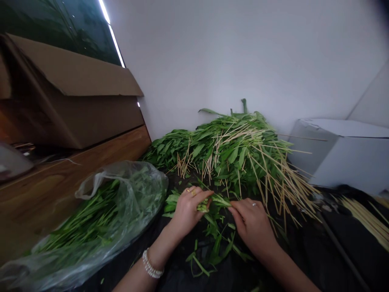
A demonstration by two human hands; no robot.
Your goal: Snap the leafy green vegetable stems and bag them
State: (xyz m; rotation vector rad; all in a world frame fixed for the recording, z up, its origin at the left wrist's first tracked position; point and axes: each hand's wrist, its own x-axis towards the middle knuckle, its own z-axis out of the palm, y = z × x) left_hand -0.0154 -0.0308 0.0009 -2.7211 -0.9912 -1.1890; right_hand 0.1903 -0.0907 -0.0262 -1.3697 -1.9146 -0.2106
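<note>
My left hand (187,207), with a ring and a pearl bracelet at the wrist, is closed around a small bunch of green leafy stems (221,200). Cut-looking pale ends poke out by its thumb, and leaves stick out behind the hand on the left. My right hand (254,225) pinches the right end of the same bunch between thumb and fingertips. Below both hands, loose leaves and stem pieces (217,247) lie on the black surface. Just beyond, a big heap of leafy stems (194,142) rests against the wall, with many thin wooden sticks (269,162) among them.
On the left, a clear plastic bag (148,186) holds more long green stems. Behind it an open cardboard box (100,115) sits on a wooden surface (121,148). At right stand a white box (346,156) and a bundle of thin sticks (366,219).
</note>
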